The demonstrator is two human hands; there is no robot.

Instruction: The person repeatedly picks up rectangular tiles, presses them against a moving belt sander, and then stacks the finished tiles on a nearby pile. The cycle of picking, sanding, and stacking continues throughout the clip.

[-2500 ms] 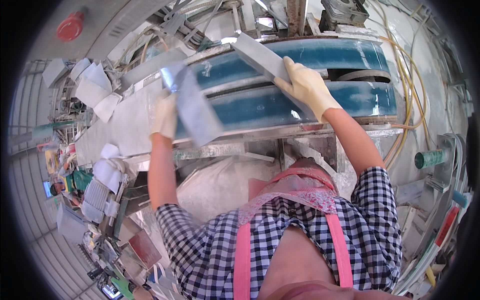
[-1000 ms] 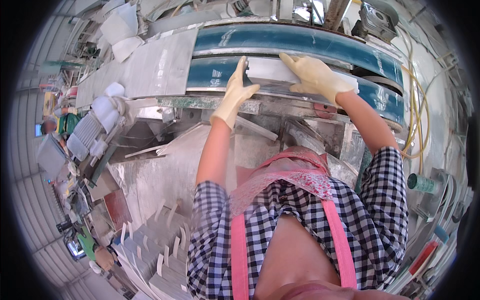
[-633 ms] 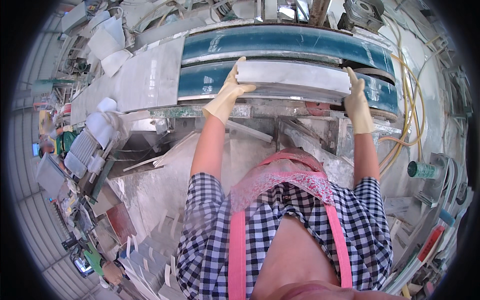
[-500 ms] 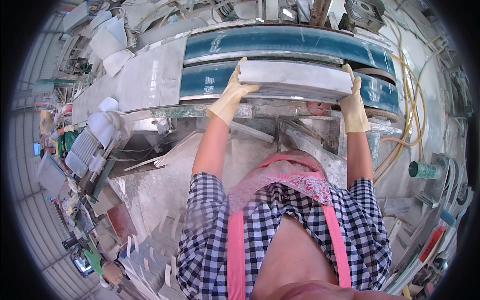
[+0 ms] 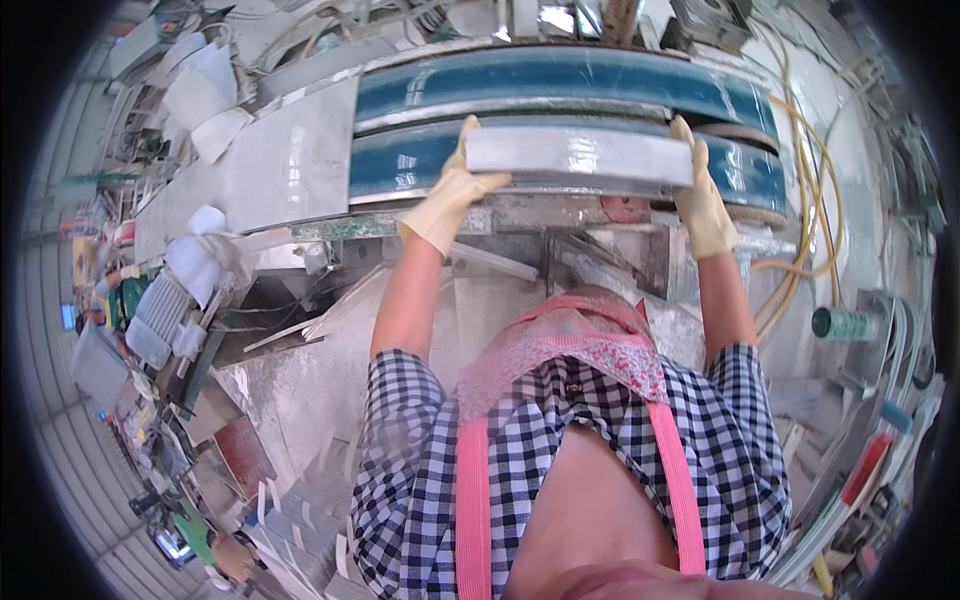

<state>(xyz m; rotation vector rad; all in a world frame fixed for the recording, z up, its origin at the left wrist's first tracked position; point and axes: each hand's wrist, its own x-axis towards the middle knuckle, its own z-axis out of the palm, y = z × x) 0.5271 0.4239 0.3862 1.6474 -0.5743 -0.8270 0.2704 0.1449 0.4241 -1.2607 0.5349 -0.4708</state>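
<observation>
Just below our chin, pink straps (image 5: pixel 474 510) run over a checked shirt (image 5: pixel 590 400), and our forearms reach forward to a pale, flat-faced block (image 5: pixel 580 157) lying crosswise in front of us. Our gloved left hand (image 5: pixel 450 195) braces its left end, fingers upright against it and thumb spread along the near side; our gloved right hand (image 5: pixel 703 190) has its fingers along the opposite end, so the block is held between the two. It is over the near blue belt (image 5: pixel 395 172) — whether resting there or slightly lifted, we cannot tell. We judge it stiff and fairly heavy, like stone or tile, with brittle corners that could chip if knocked. Its shiny face looks wet or polished, so it may slip; both ends, squeezed evenly and kept level, seem to us the best places to take hold. Beyond it runs the far blue belt (image 5: pixel 560 80), with a grey plate (image 5: pixel 285 160) to the left, yellow hoses (image 5: pixel 806 205) to the right and dusty machinery (image 5: pixel 712 20) behind.
</observation>
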